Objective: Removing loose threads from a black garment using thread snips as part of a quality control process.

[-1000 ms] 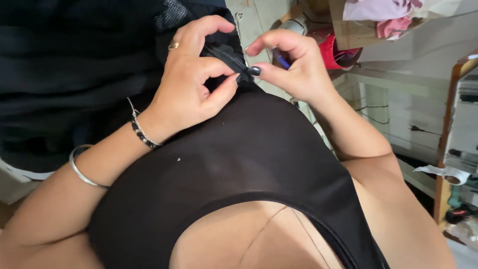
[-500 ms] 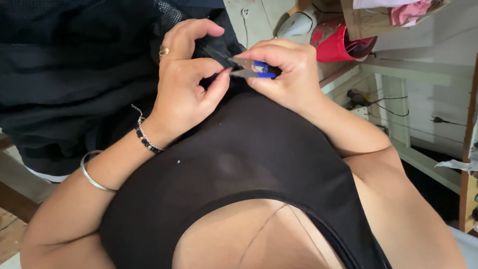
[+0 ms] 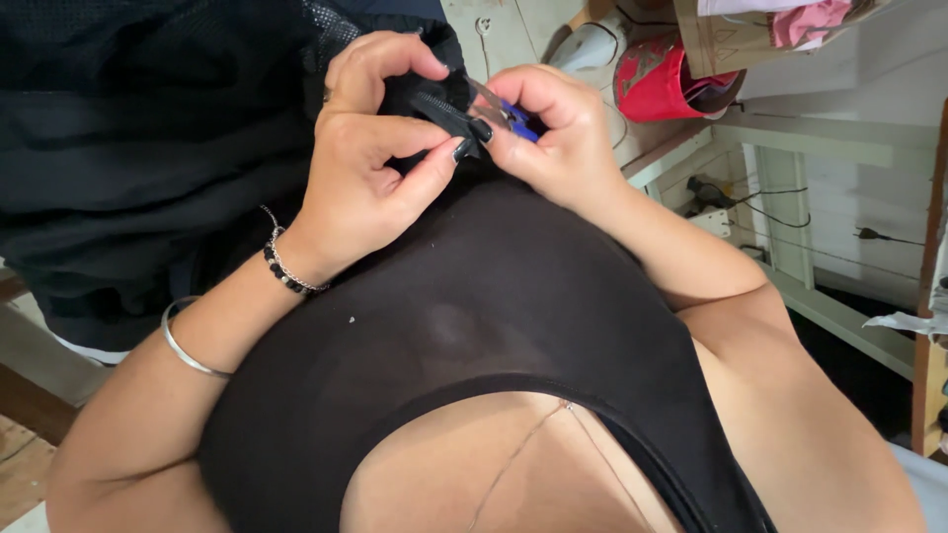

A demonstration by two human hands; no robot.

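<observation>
black fabric [image 3: 434, 104] pinched in left hand [image 3: 370, 168] fingers, blue-handled snips [image 3: 499, 107] gripped in right hand [image 3: 558, 133]

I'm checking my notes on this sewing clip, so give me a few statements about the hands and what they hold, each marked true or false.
1. The right hand holds a small blue-handled thread snip. True.
2. The left hand pinches black fabric. True.
3. The left wrist is bare. False: it wears a beaded bracelet, with a silver bangle further up the arm.
4. The hands are far apart. False: their fingers meet at the fabric.
5. A red container stands behind the hands. True.
</observation>
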